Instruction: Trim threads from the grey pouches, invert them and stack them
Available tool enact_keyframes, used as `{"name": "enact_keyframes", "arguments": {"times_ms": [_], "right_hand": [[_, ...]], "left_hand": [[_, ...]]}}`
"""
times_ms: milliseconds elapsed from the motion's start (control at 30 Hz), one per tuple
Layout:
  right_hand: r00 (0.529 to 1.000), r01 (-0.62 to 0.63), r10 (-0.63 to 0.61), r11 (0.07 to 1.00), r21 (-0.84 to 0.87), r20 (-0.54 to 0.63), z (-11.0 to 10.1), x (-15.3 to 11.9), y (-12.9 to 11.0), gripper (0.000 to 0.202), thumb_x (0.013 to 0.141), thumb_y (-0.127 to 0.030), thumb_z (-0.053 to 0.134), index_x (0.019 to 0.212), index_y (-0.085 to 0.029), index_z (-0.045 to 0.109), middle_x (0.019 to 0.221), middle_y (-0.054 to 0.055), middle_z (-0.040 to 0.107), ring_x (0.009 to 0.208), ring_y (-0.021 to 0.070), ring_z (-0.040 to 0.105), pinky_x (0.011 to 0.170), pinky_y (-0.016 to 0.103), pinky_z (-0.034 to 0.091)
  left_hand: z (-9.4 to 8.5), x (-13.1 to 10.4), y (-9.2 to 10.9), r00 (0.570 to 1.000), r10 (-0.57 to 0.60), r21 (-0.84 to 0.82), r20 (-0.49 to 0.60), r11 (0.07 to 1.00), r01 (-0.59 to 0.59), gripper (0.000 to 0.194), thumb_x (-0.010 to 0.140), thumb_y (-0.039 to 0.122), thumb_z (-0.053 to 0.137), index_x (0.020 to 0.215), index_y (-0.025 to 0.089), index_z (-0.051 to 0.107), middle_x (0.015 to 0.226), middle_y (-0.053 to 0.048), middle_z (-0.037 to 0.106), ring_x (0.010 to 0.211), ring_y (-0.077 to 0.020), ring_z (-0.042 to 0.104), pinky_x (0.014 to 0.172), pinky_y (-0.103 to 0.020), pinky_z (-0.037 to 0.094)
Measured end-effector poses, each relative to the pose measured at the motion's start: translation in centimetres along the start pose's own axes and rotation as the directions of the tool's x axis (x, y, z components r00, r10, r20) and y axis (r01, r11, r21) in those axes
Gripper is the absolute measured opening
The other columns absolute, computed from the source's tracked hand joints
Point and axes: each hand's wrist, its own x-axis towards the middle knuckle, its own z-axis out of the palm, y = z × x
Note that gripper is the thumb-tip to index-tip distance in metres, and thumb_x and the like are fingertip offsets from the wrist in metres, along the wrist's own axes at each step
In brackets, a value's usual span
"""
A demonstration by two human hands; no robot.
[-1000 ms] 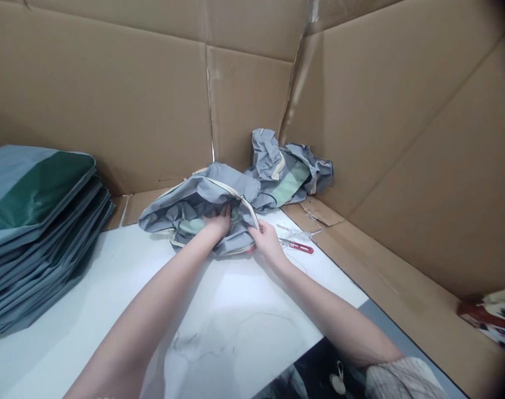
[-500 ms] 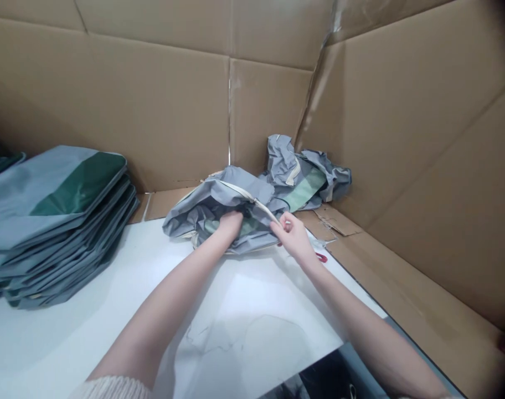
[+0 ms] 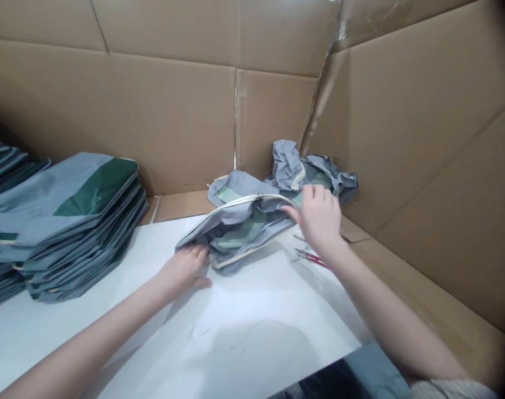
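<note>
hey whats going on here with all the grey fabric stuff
A person is handling a crumpled grey bag with cream piping and a pale green panel on a white table. The left hand grips its near left corner; the right hand holds the far end up by the piping. Red-handled scissors lie beside the right wrist. Another crumpled bag sits in the corner against the cardboard walls, and a stack of flat folded bags stands on the left.
</note>
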Motion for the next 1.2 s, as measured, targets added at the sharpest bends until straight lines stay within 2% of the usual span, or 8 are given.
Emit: {"name": "enact_keyframes", "arguments": {"times_ms": [33,167,467,600,767,1000,1100,1200], "right_hand": [[0.988,0.153,-0.152,0.988,0.024,-0.014,0.6,-1.4,-1.4,0.042,0.070,-0.044,0.061,0.098,-0.015,0.051,0.102,0.018,0.052,0.095,0.0288,0.044,0.082,0.039,0.031],[0.500,0.855,-0.865,0.500,0.140,0.033,5.0,-6.5,-7.1,0.054,0.070,-0.044,0.062,0.106,-0.006,0.053,0.112,0.021,0.053,0.107,0.0311,0.044,0.095,0.043,0.029],[0.513,0.493,-0.749,0.657,0.570,0.420,5.7,-2.2,-5.3,0.013,0.076,-0.029,0.056,0.075,-0.017,0.058,0.061,0.001,0.057,0.052,0.0127,0.049,0.046,0.022,0.032],[0.247,0.159,-0.804,0.584,0.796,0.541,3.8,-0.5,-5.4,0.027,0.079,-0.038,0.050,0.069,-0.016,0.062,0.057,-0.001,0.056,0.047,0.0095,0.046,0.044,0.020,0.034],[0.606,0.424,-0.771,0.522,0.740,0.196,4.5,-0.8,-9.6,0.026,0.089,-0.025,0.037,0.102,-0.014,0.056,0.101,0.009,0.060,0.093,0.0173,0.056,0.084,0.031,0.043],[0.442,0.555,-0.851,0.507,0.659,0.283,7.9,-2.9,-13.0,0.072,0.068,-0.046,0.066,0.123,-0.010,0.039,0.120,0.017,0.051,0.109,0.0273,0.050,0.093,0.037,0.041],[0.501,0.633,-0.840,0.521,0.573,0.210,8.1,-3.1,-13.4,0.077,0.070,-0.049,0.062,0.129,-0.009,0.033,0.132,0.018,0.039,0.121,0.0305,0.037,0.103,0.041,0.029],[0.529,0.626,-0.830,0.521,0.580,0.175,8.0,-3.4,-13.6,0.065,0.081,-0.044,0.050,0.134,-0.015,0.026,0.133,0.015,0.038,0.121,0.0267,0.038,0.102,0.041,0.032]], "left_hand": [[0.9,-0.6,-0.4,1.000,-0.019,0.030,-0.006,0.999,0.020,0.057,0.070,0.037,0.063,0.118,0.009,0.049,0.126,-0.020,0.049,0.112,-0.0285,0.051,0.091,-0.034,0.045],[3.1,-1.0,-1.0,0.999,0.016,0.099,-0.031,0.995,-0.013,0.046,0.080,0.012,0.039,0.126,0.015,0.041,0.132,-0.011,0.045,0.115,-0.0177,0.050,0.097,-0.028,0.042],[1.9,-2.3,-3.3,0.988,0.117,0.264,-0.099,0.961,-0.088,0.037,0.080,0.007,0.031,0.106,0.013,0.058,0.105,-0.015,0.060,0.101,-0.0224,0.056,0.094,-0.038,0.042],[-0.5,-2.2,-4.5,0.963,0.264,0.263,-0.055,0.934,-0.241,0.028,0.084,0.017,0.036,0.090,0.023,0.063,0.098,-0.005,0.063,0.098,-0.0169,0.055,0.097,-0.035,0.041],[-4.0,-3.1,-4.9,0.803,0.512,0.531,-0.306,0.791,-0.302,0.017,0.082,0.019,0.045,0.079,0.024,0.061,0.111,0.001,0.058,0.122,-0.0174,0.038,0.115,-0.047,0.001],[-3.2,-4.7,-3.7,0.627,0.577,0.541,-0.523,0.794,-0.279,0.020,0.081,0.017,0.048,0.086,0.033,0.058,0.118,0.010,0.055,0.121,-0.0142,0.041,0.113,-0.054,-0.004],[-2.3,-5.3,-3.5,0.691,0.123,0.024,-0.713,0.988,-0.151,0.032,0.079,0.017,0.049,0.107,0.033,0.051,0.124,0.002,0.051,0.124,-0.0169,0.038,0.112,-0.050,0.020],[-2.7,-6.2,-3.7,0.921,-0.167,-0.606,-0.352,0.790,-0.089,0.054,0.077,0.025,0.052,0.127,0.024,0.032,0.125,-0.008,0.049,0.113,-0.0175,0.049,0.095,-0.037,0.045]]}}
